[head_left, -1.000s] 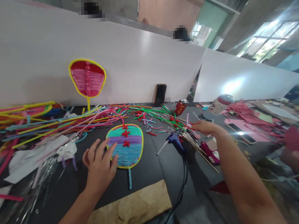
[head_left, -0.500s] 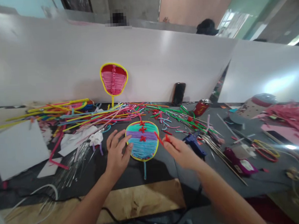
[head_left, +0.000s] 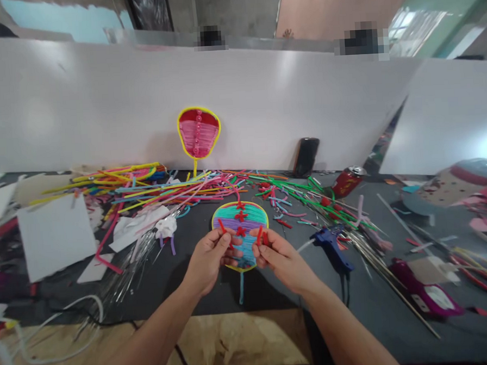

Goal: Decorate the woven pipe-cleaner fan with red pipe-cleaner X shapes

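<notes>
A round fan-shaped craft piece [head_left: 224, 212] lies on the dark table, yellow-rimmed, with green, purple and blue bands of pipe cleaner and a blue stem. Red crosses [head_left: 241, 216] run down its middle. Over its lower left part, my left hand [head_left: 214, 255] pinches a short red pipe cleaner piece [head_left: 222, 227]. My right hand [head_left: 276, 255], over the lower right part, is closed on another red pipe cleaner piece [head_left: 260, 235]. Both hands partly cover the blue band. A similar pink and red fan [head_left: 200, 131] stands upright at the back.
Loose pipe cleaners [head_left: 178, 188] are heaped along the back. A blue glue gun [head_left: 332, 248] lies right of my hands, with a red can [head_left: 348, 181] and a phone [head_left: 306, 157] behind. White paper [head_left: 56, 238] is at left. A white partition [head_left: 121, 107] borders the table; people's heads show beyond.
My left hand has gone from open fingers at the fan's edge to pinching a red piece. My right hand has moved closer to it. The view has shifted slightly left.
</notes>
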Action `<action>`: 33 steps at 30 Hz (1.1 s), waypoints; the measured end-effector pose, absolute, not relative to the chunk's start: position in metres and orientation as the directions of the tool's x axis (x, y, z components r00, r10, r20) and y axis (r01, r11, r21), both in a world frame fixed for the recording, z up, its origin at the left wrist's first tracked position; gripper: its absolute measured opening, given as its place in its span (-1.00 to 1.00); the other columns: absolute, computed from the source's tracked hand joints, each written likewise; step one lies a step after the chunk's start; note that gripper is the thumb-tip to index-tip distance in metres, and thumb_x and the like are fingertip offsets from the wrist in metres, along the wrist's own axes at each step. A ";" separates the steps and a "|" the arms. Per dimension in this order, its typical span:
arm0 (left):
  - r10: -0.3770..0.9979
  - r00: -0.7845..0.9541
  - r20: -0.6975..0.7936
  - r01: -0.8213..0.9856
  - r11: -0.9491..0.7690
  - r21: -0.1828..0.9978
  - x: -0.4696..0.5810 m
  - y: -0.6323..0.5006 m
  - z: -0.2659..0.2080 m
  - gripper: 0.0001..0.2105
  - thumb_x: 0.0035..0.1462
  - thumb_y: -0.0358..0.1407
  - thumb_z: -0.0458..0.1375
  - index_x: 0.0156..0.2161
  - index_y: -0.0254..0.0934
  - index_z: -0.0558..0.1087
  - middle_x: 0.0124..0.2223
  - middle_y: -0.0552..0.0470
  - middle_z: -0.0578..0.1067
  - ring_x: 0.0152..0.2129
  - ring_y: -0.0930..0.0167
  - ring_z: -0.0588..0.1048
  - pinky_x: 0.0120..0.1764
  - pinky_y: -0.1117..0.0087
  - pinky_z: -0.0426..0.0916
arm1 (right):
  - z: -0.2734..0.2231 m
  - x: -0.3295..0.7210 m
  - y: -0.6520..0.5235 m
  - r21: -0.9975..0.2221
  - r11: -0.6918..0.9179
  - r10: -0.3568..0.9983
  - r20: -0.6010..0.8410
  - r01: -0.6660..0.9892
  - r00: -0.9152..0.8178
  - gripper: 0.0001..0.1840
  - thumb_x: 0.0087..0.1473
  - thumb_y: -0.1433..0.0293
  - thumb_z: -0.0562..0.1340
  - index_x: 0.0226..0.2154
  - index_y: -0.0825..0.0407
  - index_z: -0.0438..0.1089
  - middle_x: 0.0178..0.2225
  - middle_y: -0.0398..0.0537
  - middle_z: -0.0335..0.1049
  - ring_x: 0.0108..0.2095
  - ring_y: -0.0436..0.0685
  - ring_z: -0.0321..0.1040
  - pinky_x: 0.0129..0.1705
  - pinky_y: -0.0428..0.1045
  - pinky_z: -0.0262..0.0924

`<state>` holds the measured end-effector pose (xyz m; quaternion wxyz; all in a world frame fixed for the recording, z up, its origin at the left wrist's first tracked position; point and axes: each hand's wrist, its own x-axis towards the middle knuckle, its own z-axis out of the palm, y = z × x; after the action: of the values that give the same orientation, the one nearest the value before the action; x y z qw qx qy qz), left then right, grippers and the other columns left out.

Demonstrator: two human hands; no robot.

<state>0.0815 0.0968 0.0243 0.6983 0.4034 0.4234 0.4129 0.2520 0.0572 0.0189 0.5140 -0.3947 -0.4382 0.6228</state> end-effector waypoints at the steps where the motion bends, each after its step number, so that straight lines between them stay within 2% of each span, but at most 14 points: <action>1: 0.903 0.313 -0.294 -0.251 0.377 0.891 0.081 0.097 0.022 -0.72 0.01 -0.15 0.24 -0.24 -0.29 0.41 -0.37 0.05 0.53 -0.58 0.49 0.49 -0.57 0.52 0.37 | 0.017 0.254 0.058 -0.940 -0.095 0.988 -0.048 -0.327 -0.149 -0.77 0.06 0.25 0.21 -0.22 -0.01 0.28 -0.45 -0.20 0.24 -0.54 -0.05 0.13 -0.46 -0.10 0.11; 4: 0.842 0.406 -0.355 -0.279 0.484 0.829 0.081 0.097 0.020 -0.71 -0.04 -0.26 0.29 -0.20 -0.32 0.40 -0.40 0.05 0.53 -0.58 0.51 0.50 -0.53 0.54 0.39 | 0.014 0.260 0.060 -0.971 -0.061 0.996 -0.042 -0.233 -0.084 -0.82 0.07 0.25 0.20 -0.33 0.01 0.27 -0.45 -0.16 0.31 -0.56 -0.05 0.17 -0.47 -0.10 0.15; 6: 0.804 0.461 -0.376 -0.281 0.534 0.798 0.082 0.096 0.020 -0.67 -0.06 -0.32 0.31 -0.16 -0.34 0.39 -0.39 0.02 0.53 -0.54 0.49 0.52 -0.48 0.53 0.42 | 0.013 0.268 0.062 -1.000 0.012 1.000 0.012 0.024 0.004 -0.82 0.10 0.25 0.15 -0.33 0.03 0.30 -0.42 -0.11 0.37 -0.54 -0.03 0.22 -0.45 -0.09 0.19; 9: 0.780 0.479 -0.402 -0.267 0.566 0.780 0.082 0.096 0.021 -0.70 -0.05 -0.32 0.31 -0.19 -0.32 0.37 -0.38 0.01 0.54 -0.55 0.47 0.53 -0.50 0.52 0.42 | 0.014 0.289 0.068 -0.862 0.101 0.958 0.220 0.496 0.187 -0.77 0.13 0.31 0.06 -0.27 0.04 0.38 -0.35 -0.01 0.44 -0.40 0.09 0.33 -0.30 0.00 0.24; 11: 0.776 0.479 -0.410 -0.259 0.572 0.779 0.081 0.096 0.021 -0.76 -0.03 -0.30 0.29 -0.27 -0.30 0.36 -0.42 0.03 0.53 -0.58 0.48 0.51 -0.54 0.53 0.40 | 0.014 0.306 0.074 -0.747 0.112 0.872 0.390 0.655 0.296 -0.72 0.13 0.32 0.04 -0.22 0.03 0.41 -0.25 0.06 0.43 -0.26 0.16 0.34 -0.20 0.06 0.23; 12: 0.774 0.484 -0.409 -0.256 0.572 0.779 0.081 0.096 0.021 -0.78 -0.02 -0.28 0.28 -0.31 -0.30 0.34 -0.44 0.03 0.53 -0.59 0.48 0.50 -0.55 0.54 0.39 | 0.015 0.313 0.076 -0.735 0.105 0.827 0.438 0.670 0.352 -0.70 0.13 0.31 0.04 -0.18 0.03 0.40 -0.22 0.07 0.41 -0.25 0.16 0.33 -0.21 0.06 0.23; 14: 0.770 0.499 -0.398 -0.249 0.568 0.785 0.080 0.096 0.022 -0.79 0.00 -0.26 0.27 -0.36 -0.31 0.33 -0.47 0.04 0.51 -0.60 0.49 0.49 -0.57 0.55 0.37 | 0.015 0.323 0.078 -0.814 0.096 0.773 0.424 0.573 0.472 -0.64 0.16 0.27 0.04 -0.06 0.03 0.36 -0.34 0.00 0.37 -0.39 0.09 0.28 -0.36 0.00 0.22; 17: 0.779 0.500 -0.379 -0.235 0.543 0.806 0.080 0.096 0.021 -0.79 0.01 -0.24 0.26 -0.39 -0.33 0.35 -0.43 0.03 0.51 -0.57 0.49 0.49 -0.52 0.52 0.39 | 0.015 0.322 0.078 -0.966 0.114 0.775 0.233 0.233 0.588 -0.58 0.20 0.18 0.00 0.02 0.01 0.27 -0.58 -0.24 0.11 -0.60 -0.03 0.05 -0.58 -0.12 0.01; 19: 0.796 0.480 -0.370 -0.224 0.518 0.825 0.081 0.095 0.020 -0.79 0.00 -0.23 0.26 -0.40 -0.34 0.37 -0.40 0.03 0.50 -0.55 0.50 0.48 -0.49 0.51 0.40 | 0.012 0.315 0.078 -0.993 0.099 0.821 0.117 0.063 0.558 -0.58 0.19 0.16 0.02 0.00 0.02 0.27 -0.58 -0.27 0.05 -0.61 -0.06 0.00 -0.61 -0.14 -0.04; 21: 0.807 0.462 -0.368 -0.207 0.501 0.840 0.082 0.095 0.020 -0.78 -0.02 -0.21 0.27 -0.41 -0.34 0.38 -0.43 0.07 0.47 -0.56 0.53 0.45 -0.48 0.52 0.39 | 0.007 0.309 0.078 -0.999 0.044 0.890 0.042 0.006 0.454 -0.60 0.14 0.20 0.07 -0.01 0.02 0.26 -0.52 -0.24 0.12 -0.60 -0.08 0.02 -0.59 -0.15 -0.02; 24: 0.818 0.440 -0.371 -0.196 0.491 0.849 0.083 0.095 0.022 -0.75 -0.05 -0.19 0.29 -0.41 -0.34 0.39 -0.48 0.11 0.43 -0.58 0.55 0.42 -0.50 0.53 0.36 | -0.003 0.306 0.081 -0.991 0.020 0.950 0.060 0.130 0.308 -0.59 0.12 0.26 0.10 0.02 0.01 0.22 -0.40 -0.16 0.28 -0.55 -0.06 0.11 -0.54 -0.13 0.07; 27: 0.830 0.416 -0.371 -0.207 0.484 0.850 0.084 0.094 0.023 -0.75 -0.08 -0.20 0.31 -0.39 -0.32 0.38 -0.48 0.14 0.41 -0.59 0.55 0.42 -0.52 0.53 0.35 | -0.008 0.307 0.082 -0.944 0.014 0.951 0.115 0.331 0.288 -0.65 0.16 0.25 0.05 -0.05 0.04 0.26 -0.31 -0.06 0.39 -0.54 -0.04 0.20 -0.49 -0.10 0.15; 29: 0.834 0.410 -0.369 -0.208 0.479 0.853 0.084 0.094 0.023 -0.75 -0.08 -0.21 0.30 -0.35 -0.31 0.38 -0.49 0.15 0.41 -0.59 0.54 0.42 -0.51 0.53 0.35 | -0.008 0.307 0.081 -0.923 -0.015 0.953 0.103 0.386 0.285 -0.68 0.18 0.22 0.03 -0.13 0.05 0.31 -0.28 -0.02 0.41 -0.57 -0.04 0.22 -0.51 -0.09 0.17; 33: 0.829 0.417 -0.372 -0.197 0.482 0.854 0.083 0.093 0.021 -0.75 -0.06 -0.21 0.29 -0.34 -0.31 0.37 -0.50 0.14 0.42 -0.59 0.54 0.42 -0.51 0.52 0.35 | -0.005 0.303 0.079 -0.904 -0.020 0.970 0.085 0.426 0.226 -0.69 0.17 0.22 0.05 -0.17 0.02 0.38 -0.50 -0.14 0.34 -0.60 -0.02 0.21 -0.53 -0.09 0.14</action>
<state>0.0828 0.0927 0.0215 0.7522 0.3778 0.4185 0.3411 0.3034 0.0791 -0.0053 0.4440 -0.6451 -0.5413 0.3063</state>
